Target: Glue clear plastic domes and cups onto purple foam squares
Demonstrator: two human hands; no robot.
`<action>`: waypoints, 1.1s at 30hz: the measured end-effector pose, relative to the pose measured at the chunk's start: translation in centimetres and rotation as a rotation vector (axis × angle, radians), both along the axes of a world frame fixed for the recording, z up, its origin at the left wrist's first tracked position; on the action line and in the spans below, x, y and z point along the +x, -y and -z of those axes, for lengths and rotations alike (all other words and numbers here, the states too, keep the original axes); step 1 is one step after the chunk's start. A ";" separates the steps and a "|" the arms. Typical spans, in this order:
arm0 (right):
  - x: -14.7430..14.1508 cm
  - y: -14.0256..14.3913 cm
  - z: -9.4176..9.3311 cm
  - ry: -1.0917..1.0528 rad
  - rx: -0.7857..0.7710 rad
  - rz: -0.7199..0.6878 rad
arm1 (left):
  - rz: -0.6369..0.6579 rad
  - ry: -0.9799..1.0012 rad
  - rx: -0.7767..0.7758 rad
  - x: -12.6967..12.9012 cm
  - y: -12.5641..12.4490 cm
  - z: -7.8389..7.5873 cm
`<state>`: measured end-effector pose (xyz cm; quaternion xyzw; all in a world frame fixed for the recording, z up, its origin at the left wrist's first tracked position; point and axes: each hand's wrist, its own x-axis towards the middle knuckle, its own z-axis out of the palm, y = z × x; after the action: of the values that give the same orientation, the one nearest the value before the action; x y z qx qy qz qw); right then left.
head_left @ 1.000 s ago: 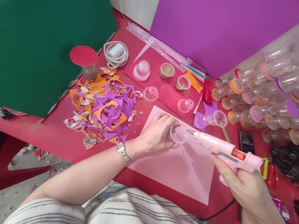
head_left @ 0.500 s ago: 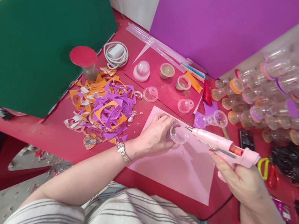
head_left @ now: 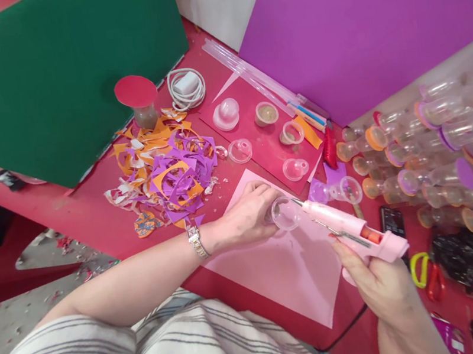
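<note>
Since a second ago the pink glue gun (head_left: 353, 230), gripped by the right hand (head_left: 382, 285), has been brought closer, its nozzle touching the clear cup (head_left: 285, 214) clasped by the left hand (head_left: 249, 217) over the pink sheet (head_left: 287, 270) at centre frame.

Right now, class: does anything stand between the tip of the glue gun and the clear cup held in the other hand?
Nothing visible does. The right hand holds the pink glue gun with its nozzle right at the rim of the clear plastic cup, which the left hand grips over the pink paper sheet. No scrap or tool lies between them.
</note>
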<state>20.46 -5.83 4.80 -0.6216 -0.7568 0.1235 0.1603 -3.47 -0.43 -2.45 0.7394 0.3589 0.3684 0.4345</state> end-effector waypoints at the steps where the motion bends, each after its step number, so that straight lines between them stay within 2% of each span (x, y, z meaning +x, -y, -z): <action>1: 0.0 0.0 0.0 0.012 0.016 -0.009 | -0.002 0.000 -0.006 0.0 0.0 0.0; 6: -0.2 -0.3 0.1 -0.007 0.008 -0.047 | -0.002 0.007 -0.035 0.1 -0.1 0.2; 10: -0.3 -0.2 -0.1 -0.007 0.002 -0.027 | -0.006 0.006 -0.050 0.2 -0.1 0.3; 15: 0.6 0.5 0.0 -0.090 0.011 0.118 | -0.005 -0.018 -0.040 0.1 -0.1 0.3; 20: 1.7 1.5 0.6 -0.249 -0.173 0.257 | -0.022 -0.042 -0.085 -0.1 0.0 -0.1; 23: 1.4 2.3 0.9 -0.333 -0.154 0.314 | -0.015 -0.039 -0.089 -0.3 0.0 -0.2; 27: 0.8 3.0 1.5 -0.420 -0.174 0.318 | -0.020 -0.061 -0.077 -0.4 -0.1 -0.1; 33: 0.5 3.2 2.4 -0.439 -0.163 0.316 | -0.021 -0.093 -0.046 -0.5 -0.1 0.1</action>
<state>20.93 -9.00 2.39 -0.7010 -0.5853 0.2891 0.2871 -3.98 -0.36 -2.52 0.7417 0.3951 0.3299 0.4301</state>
